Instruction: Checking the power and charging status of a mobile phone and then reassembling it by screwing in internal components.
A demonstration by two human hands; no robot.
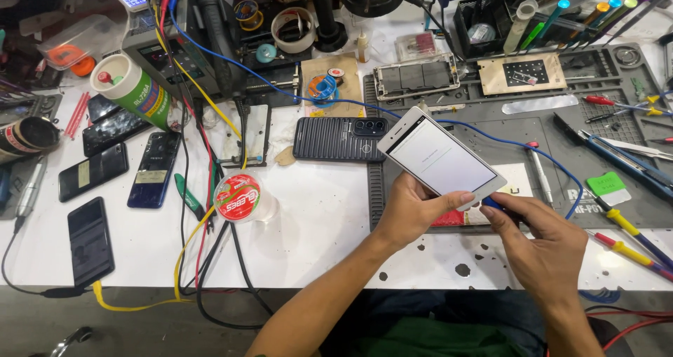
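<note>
While the left hand [413, 210] grips a white phone [440, 155], the right hand [543, 241] pinches a blue cable [554, 162].

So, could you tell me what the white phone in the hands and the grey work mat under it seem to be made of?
White phone: looks like a glossy glass front in a white, probably plastic frame; the lit screen is smooth and flat. Grey work mat: seems matte silicone or rubber, judging by its moulded trays and dull surface.

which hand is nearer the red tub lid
Left. The left hand, holding the white phone, is beside the red tub lid; the right hand is farther off.
</note>
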